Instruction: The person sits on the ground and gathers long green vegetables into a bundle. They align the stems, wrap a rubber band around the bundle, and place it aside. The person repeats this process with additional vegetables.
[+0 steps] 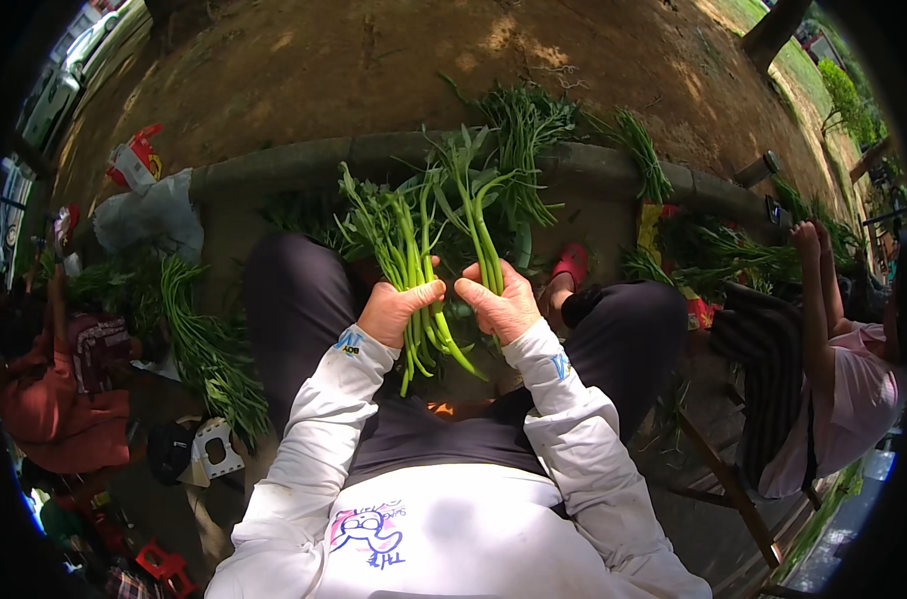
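Above my lap, my left hand (399,303) is closed around a bunch of leafy green stems (404,247), their lower ends hanging past my fist toward me. A smaller bunch of green stems (477,224) is gripped in my right hand (502,299), leaves pointing away from me. Only a narrow gap lies between both thumbs. Beyond the hands, a pile of long leafy greens (524,142) lies over the concrete curb (288,166). More greens on the ground behind my hands are partly hidden.
Long greens (199,337) lie left of my knee, near a plastic bag (154,217) and a white step stool (217,449). Another bundle (643,157) crosses the curb. A person in red clothing (56,419) is at left; a person in a pale shirt (850,404) sits at right beside greens.
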